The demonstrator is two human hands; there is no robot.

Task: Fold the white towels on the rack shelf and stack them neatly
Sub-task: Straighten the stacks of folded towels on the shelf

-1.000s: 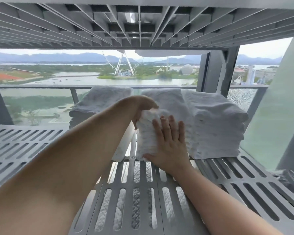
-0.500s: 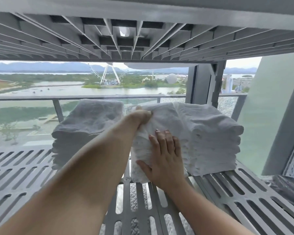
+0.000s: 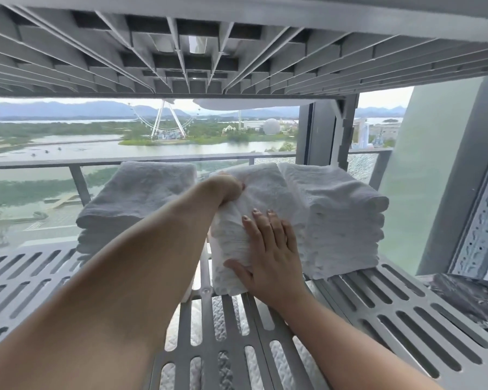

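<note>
Left arm extends from lower left to frame centre. Left hand point(image 3: 228, 190) curled, pinching top of white towel stack point(image 3: 265, 187). Right forearm enters from lower right. Right hand point(image 3: 269, 249) flat, fingers straight, thumb spread, pressing stack front.

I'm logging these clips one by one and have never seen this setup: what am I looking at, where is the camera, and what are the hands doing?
There is no machine here: a person works with two bare hands, and the single picture comes from a camera worn on the head, looking forward and down. The grey slatted rack shelf carries three piles of folded white towels: a left stack, a middle stack and a right stack. The left hand is curled at the top of the middle stack and appears to grip the cloth there; its fingertips are hidden. The right hand lies flat, fingers straight, pressing the front of that stack. At the far right lies a dark crumpled thing; I cannot tell what it is.
</note>
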